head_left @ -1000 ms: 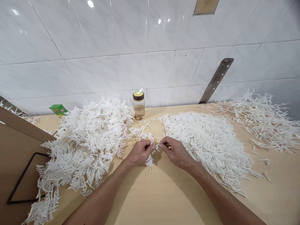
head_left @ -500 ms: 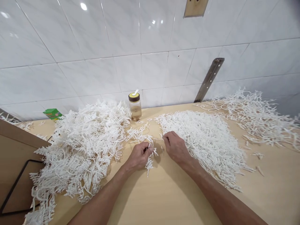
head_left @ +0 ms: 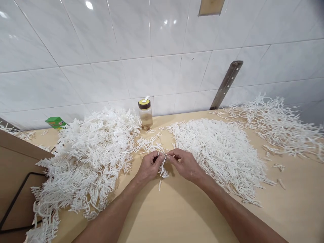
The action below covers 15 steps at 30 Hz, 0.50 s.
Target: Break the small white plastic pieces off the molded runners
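Observation:
My left hand is closed in a pinch on a white branched plastic sprig, which hangs down between the hands. On its other side my right hand pinches the same sprig near its upper part, fingertips almost meeting the left ones. A small loose white piece lies on the table just below. To the left rises a tangled heap of white branched sprigs. A flatter pile of short white pieces spreads beside my right hand. Bare, thin white stems lie behind the left hand.
A jar with a yellow and dark lid stands against the tiled wall. More bare white stems are heaped at the far right. A cardboard box is at the left edge, and a green carton sits behind the left heap.
My right hand has moved left from the edge of the flat pile to the sprig in my left hand. The left hand has stayed nearly in place.

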Available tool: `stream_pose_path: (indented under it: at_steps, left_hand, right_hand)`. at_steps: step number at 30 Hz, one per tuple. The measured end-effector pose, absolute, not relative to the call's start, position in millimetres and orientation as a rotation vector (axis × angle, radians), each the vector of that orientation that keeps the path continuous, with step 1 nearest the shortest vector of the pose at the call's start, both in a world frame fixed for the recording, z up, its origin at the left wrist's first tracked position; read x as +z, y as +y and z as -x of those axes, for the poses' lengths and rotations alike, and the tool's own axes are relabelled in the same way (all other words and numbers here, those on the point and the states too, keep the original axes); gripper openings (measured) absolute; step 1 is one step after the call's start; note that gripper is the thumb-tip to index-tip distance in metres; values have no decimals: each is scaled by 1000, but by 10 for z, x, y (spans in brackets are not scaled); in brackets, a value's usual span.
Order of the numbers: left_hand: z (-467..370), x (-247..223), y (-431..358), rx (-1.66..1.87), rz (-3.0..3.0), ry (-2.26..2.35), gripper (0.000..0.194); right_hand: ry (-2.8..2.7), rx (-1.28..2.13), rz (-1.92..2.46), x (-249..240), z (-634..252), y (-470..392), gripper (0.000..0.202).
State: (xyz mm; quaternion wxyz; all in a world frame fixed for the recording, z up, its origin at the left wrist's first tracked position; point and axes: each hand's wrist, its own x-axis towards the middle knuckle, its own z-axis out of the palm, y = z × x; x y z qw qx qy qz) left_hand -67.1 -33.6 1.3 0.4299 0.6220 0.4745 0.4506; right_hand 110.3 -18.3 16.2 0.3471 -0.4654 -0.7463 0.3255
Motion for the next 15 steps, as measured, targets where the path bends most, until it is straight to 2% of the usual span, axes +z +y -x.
stream_pose_path:
  at_steps: [6,11,15]
  left_hand:
    - [661,16,-351,1106,-1571,1221,34]
    - [654,16,-369,1074,-1646,1308,31]
    - [656,13,-362,1038,-1757,1336,29]
  right_hand:
    - [-1878,847,1228,148,-1081,-202,17]
    - [-1996,649,1203,131,-1064,-219,16]
    - [-2120,364,1161,67,-1059,-210,19]
